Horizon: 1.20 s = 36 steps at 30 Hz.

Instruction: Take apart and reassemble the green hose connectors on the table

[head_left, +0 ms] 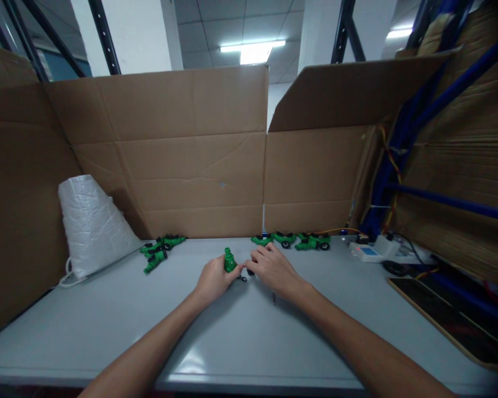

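Observation:
My left hand (216, 279) is closed around a green plastic toy part (229, 260) with a stepped, bottle-like top that sticks up above the fingers. Close to its thumb, my right hand (271, 270) has its fingertips pinched together; a small black piece (250, 272) shows at them, and its kind is unclear. Below the right palm a thin metal tip (274, 299) pokes out, the rest hidden by the hand. Small black rings (243, 279) lie on the table just under the left thumb.
Green toy vehicles with black wheels (313, 241) stand along the back, and more green toy pieces (155, 254) lie at left. A white wrapped bundle (91, 226) leans left. Cardboard walls (191, 166) surround the table (108, 326). A power strip (367, 252) and dark panel (448, 315) sit right.

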### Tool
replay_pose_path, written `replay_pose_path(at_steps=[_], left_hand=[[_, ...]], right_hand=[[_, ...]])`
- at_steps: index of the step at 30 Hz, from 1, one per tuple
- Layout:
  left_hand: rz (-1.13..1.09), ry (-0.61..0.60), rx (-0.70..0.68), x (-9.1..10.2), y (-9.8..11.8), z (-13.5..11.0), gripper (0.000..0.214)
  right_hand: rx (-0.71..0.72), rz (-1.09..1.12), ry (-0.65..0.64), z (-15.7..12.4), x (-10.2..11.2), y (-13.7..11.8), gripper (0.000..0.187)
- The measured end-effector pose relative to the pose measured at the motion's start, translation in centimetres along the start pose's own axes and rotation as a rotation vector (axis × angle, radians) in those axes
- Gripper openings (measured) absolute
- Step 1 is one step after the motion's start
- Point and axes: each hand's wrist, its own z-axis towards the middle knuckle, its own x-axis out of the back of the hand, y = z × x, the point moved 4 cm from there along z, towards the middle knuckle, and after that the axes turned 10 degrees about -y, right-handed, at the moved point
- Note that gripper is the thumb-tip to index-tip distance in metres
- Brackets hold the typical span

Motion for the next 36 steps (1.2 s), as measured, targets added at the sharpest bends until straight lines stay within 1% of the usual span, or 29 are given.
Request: replay_pose_path(at_steps=[4,7,10,12,15,18,22,27,31,36], left_hand=[[0.042,0.025,-0.01,0.4,0.5,0.1,0.034],[-0.055,0.019,0.018,0.8,0.4,0.3,0.034],[-0.24,-0.068,0.066,0.7,-0.2,0.7,0.041],[-0.399,-0.101,0.134,0.5,-0.7,0.8,0.049],[-0.67,-0.123,0.242,0.0,-1.4,0.6,0.053],[-0.837,-0.178,0.252,-0.3,-1.2,0.4,0.053],[-0.891,-0.224,0.242,-0.4,-0.6,0.2,0.052],[-0.89,-0.215,0.225,-0.2,0.1,-0.1,0.053],[-0.899,-0.229,0.224,-0.2,0.6,-0.3,0.054],[-0.91,-0.233,0.216,-0.6,0.5,-0.3,0.054]], right_hand=[[0.036,-0.01,-0.008,0.0,-0.1,-0.7,0.01],[0.025,0.012,-0.016,0.0,-0.2,-0.8,0.009],[-0.07,0.086,0.001,-0.2,0.0,0.1,0.012],[-0.125,0.145,0.031,-0.3,0.2,0.7,0.017],[-0.154,0.217,0.07,-0.3,0.3,1.1,0.022],[-0.164,0.254,0.084,-0.3,0.4,0.9,0.027],[-0.189,0.275,0.108,-0.4,0.7,0.5,0.031],[-0.189,0.268,0.129,-0.5,1.2,0.2,0.031],[-0.193,0.209,0.105,-0.4,1.5,-0.1,0.026],[-0.22,0.096,0.109,-0.4,1.7,-1.0,0.02]])
